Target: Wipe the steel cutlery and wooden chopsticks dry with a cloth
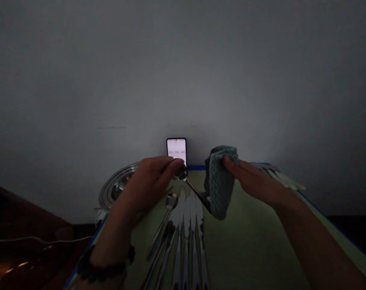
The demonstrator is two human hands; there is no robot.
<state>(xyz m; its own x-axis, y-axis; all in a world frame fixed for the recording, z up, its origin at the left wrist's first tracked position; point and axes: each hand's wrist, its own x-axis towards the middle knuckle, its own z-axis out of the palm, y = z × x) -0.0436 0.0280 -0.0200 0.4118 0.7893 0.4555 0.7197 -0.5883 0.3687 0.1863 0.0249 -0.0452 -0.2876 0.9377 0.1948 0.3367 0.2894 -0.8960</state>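
My left hand (154,179) is closed in a pinch on the bowl end of a spoon (192,188), held above the table. The spoon's handle slants down to the right into a teal knitted cloth (221,181). My right hand (252,179) grips that cloth, which wraps the handle. Below the hands, several knives and spoons (183,237) lie side by side on the pale green table (249,249).
A phone (176,151) leans upright against the wall, showing a timer. A round steel tray (116,187) sits at the table's back left. More cutlery (279,177) lies at the back right. The table has a blue edge; a dark wooden surface is at far left.
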